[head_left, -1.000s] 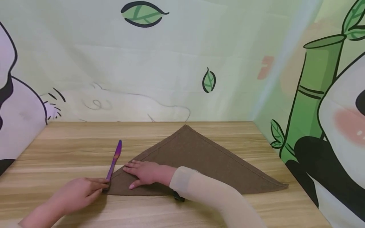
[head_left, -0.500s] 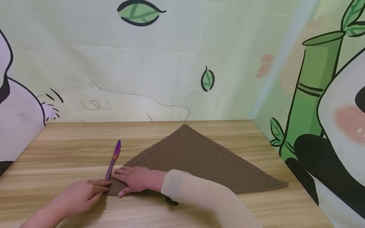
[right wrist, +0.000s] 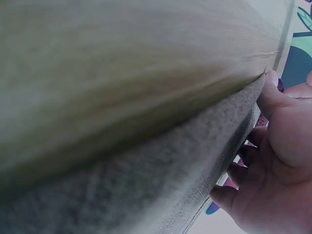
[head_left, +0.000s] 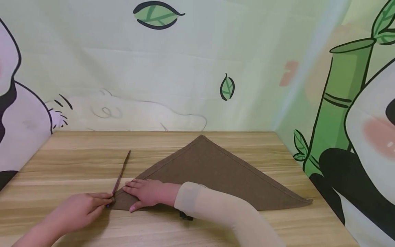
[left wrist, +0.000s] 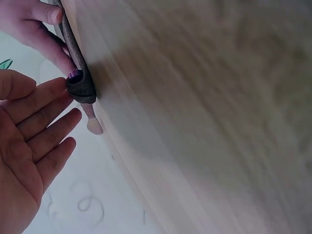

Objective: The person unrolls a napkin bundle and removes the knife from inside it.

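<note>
A brown cloth napkin (head_left: 210, 168) lies as a broad triangle on the wooden table, one point toward the back. At its left corner a purple table knife (head_left: 122, 169) stands edge-on, blade pointing away. The corner is rolled round the handle (left wrist: 75, 74), as the left wrist view shows. My left hand (head_left: 75, 209) touches this rolled corner (left wrist: 84, 90) with its straight fingertips, the thumb apart from it. My right hand (head_left: 148, 193) lies flat on the cloth just right of the roll. In the right wrist view its thumb (right wrist: 270, 90) reaches the napkin's near edge.
The wooden table (head_left: 83, 151) runs back to a pale printed curtain (head_left: 185, 61) with leaf drawings. At the right hangs more printed cloth with a bamboo stalk (head_left: 336, 99). A small black object (head_left: 186, 215) shows under the right forearm.
The knife has turned from showing its flat blade to edge-on, its handle shifting slightly left with the corner. My right hand has slid left along the napkin toward the roll.
</note>
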Demonstrator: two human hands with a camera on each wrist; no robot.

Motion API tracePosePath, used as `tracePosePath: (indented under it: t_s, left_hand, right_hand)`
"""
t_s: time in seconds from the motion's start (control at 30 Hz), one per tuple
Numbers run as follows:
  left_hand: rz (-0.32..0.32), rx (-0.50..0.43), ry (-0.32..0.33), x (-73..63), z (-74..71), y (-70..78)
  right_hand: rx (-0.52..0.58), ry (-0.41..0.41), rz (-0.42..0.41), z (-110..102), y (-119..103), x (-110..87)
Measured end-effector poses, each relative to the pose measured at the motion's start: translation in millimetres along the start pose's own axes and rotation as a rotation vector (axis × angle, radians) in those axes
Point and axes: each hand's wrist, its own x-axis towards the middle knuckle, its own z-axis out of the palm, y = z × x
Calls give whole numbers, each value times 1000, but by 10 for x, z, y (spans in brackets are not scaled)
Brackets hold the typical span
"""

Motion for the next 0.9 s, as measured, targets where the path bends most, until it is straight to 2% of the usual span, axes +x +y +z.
tracePosePath:
  t_s: [0.27, 0.57, 0.77, 0.9]
  left_hand:
    - [-31, -12, -24, -50, -14, -82]
    - [-103, -67, -121, -34, -78, -194]
    - [-119, -84, -127, -40, -114, -247]
    - [-142, -112, -127, -38, -166, -222]
  right_hand:
    - [30, -9, 1, 7, 13, -1]
    - [48, -7, 3, -34, 32, -29]
    - [36, -3, -3, -33, 32, -29]
    - [10, 0, -8, -28, 3, -14]
